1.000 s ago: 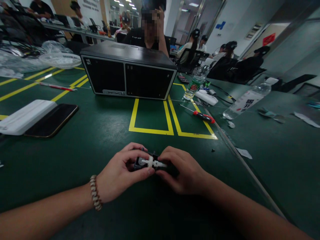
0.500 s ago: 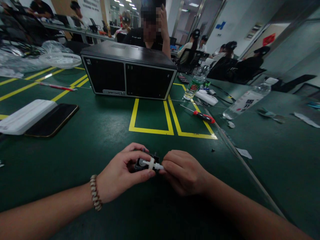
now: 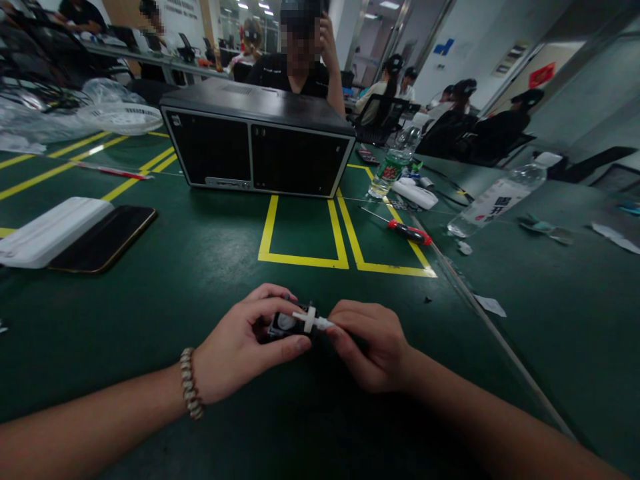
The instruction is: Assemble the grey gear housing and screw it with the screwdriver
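Observation:
Close to me over the green table point(image 3: 200, 320), my left hand point(image 3: 250, 340) grips a small black box-shaped part point(image 3: 279, 327) with a round pale disc on its face. Thumb and fingers lie along its sides and hide some of it. My right hand point(image 3: 373, 343) is closed, pinching the right end of a white plastic shaft-like piece point(image 3: 311, 320) with a wider collar at its middle. That piece lies across the right side of the black part, its thin left tip by my left index finger. Whether the two parts are joined I cannot tell.
A black metal case point(image 3: 260, 147) stands ahead. Screwdriver point(image 3: 410, 232), green-labelled bottle point(image 3: 393, 167) and leaning clear bottle point(image 3: 500, 197) are at right. At left lie a phone point(image 3: 105, 240) and a white box point(image 3: 55, 230). A person point(image 3: 300, 73) sits behind the case.
My right hand has shifted slightly and its thumb now shows on the white piece. The white piece has moved a little right and up, uncovering more of the disc. My left hand stays put.

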Demonstrator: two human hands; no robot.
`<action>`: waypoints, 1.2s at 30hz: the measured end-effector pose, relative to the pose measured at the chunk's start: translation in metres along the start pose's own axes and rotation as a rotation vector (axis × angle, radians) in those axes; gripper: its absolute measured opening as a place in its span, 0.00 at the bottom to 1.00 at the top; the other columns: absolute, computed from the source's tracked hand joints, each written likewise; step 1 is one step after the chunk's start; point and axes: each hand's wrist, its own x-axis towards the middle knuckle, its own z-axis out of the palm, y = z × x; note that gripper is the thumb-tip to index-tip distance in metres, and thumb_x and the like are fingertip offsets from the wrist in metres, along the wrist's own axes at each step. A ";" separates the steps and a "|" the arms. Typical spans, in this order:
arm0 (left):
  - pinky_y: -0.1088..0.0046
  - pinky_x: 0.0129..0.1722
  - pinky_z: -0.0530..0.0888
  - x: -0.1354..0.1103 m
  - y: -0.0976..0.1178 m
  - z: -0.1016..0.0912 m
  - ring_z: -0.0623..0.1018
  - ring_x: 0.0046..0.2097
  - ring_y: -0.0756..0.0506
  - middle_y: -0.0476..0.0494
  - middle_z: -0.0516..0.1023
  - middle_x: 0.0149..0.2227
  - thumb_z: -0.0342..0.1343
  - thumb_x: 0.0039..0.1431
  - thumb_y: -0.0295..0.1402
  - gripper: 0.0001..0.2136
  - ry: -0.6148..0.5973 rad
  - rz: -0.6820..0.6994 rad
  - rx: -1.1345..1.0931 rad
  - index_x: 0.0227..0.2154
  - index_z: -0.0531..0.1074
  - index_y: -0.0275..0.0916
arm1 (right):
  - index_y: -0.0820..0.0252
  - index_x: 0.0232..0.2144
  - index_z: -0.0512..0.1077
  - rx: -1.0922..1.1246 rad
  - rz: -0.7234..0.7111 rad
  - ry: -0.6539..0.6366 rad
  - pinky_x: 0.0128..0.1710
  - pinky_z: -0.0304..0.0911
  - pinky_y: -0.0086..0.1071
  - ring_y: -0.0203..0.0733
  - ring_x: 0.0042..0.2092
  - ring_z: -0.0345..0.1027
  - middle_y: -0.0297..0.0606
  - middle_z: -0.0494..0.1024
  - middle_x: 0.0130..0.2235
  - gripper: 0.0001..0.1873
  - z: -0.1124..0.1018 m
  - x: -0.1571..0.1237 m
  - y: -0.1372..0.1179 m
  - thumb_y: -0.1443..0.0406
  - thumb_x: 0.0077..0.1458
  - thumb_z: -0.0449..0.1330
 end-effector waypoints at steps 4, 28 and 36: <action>0.63 0.45 0.83 -0.001 0.001 0.000 0.78 0.52 0.40 0.39 0.68 0.57 0.60 0.66 0.39 0.10 -0.004 0.000 -0.038 0.45 0.82 0.42 | 0.59 0.29 0.72 0.033 0.095 0.217 0.28 0.63 0.34 0.39 0.29 0.68 0.36 0.73 0.30 0.09 -0.005 0.001 -0.006 0.71 0.62 0.58; 0.75 0.41 0.87 -0.002 0.003 0.008 0.82 0.37 0.54 0.43 0.73 0.54 0.64 0.66 0.31 0.04 0.068 0.022 -0.316 0.40 0.77 0.37 | 0.58 0.60 0.60 0.213 0.381 0.029 0.29 0.63 0.32 0.37 0.30 0.68 0.33 0.73 0.34 0.19 0.007 -0.004 -0.001 0.70 0.68 0.50; 0.76 0.41 0.85 -0.002 0.000 0.007 0.83 0.41 0.51 0.44 0.74 0.53 0.62 0.66 0.30 0.02 0.074 0.100 -0.226 0.41 0.78 0.41 | 0.58 0.66 0.63 0.009 0.283 -0.126 0.30 0.67 0.33 0.41 0.33 0.74 0.42 0.82 0.44 0.39 0.010 -0.009 0.002 0.61 0.56 0.71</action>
